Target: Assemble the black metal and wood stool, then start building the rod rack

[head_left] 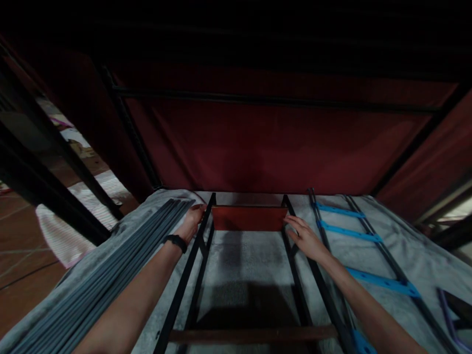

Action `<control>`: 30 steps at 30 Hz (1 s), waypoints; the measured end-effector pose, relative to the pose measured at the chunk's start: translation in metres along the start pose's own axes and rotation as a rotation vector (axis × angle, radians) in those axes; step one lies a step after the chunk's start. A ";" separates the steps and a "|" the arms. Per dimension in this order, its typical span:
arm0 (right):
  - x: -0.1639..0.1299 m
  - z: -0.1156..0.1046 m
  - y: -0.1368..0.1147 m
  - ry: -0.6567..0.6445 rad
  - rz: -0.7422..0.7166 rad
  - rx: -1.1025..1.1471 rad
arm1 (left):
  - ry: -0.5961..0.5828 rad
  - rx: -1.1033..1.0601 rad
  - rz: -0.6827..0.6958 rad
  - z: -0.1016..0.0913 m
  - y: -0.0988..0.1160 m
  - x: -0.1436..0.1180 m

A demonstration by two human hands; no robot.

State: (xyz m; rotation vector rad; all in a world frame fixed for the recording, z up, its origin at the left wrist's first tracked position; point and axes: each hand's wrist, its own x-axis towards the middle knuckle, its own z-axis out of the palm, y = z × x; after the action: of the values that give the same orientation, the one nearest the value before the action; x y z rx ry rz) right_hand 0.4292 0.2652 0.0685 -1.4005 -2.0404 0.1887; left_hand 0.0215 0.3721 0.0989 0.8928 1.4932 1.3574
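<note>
Between black frame rails, both hands' fingers on red panel

red panel, upright between black rails

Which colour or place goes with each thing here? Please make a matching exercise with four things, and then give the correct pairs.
Things:
1. red panel
2. bundle of grey rods
3. blue crossbars
4. black wristband

Descriptions:
A. on the left hand's wrist
B. lying on the grey cloth at the left, beside the left forearm
C. between the two black frame rails, with a hand at each end
D. on the ladder-like frame to the right of the right hand

Pairs: 1-C, 2-B, 3-D, 4-A
</note>
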 end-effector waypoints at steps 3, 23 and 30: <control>0.004 -0.002 -0.005 0.006 0.010 0.028 | 0.056 0.006 -0.030 -0.006 0.012 -0.006; -0.039 -0.033 -0.122 -0.131 0.182 1.032 | -0.725 -0.040 -0.061 0.109 0.063 -0.230; -0.055 -0.041 -0.107 -0.045 0.265 1.199 | -0.895 -0.096 -0.158 0.142 0.041 -0.253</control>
State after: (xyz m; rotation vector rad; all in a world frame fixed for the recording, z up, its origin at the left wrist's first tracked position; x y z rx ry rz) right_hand 0.3814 0.1624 0.1255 -0.8298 -1.2734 1.3024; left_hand 0.2369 0.1900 0.1782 1.0913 0.7714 0.7289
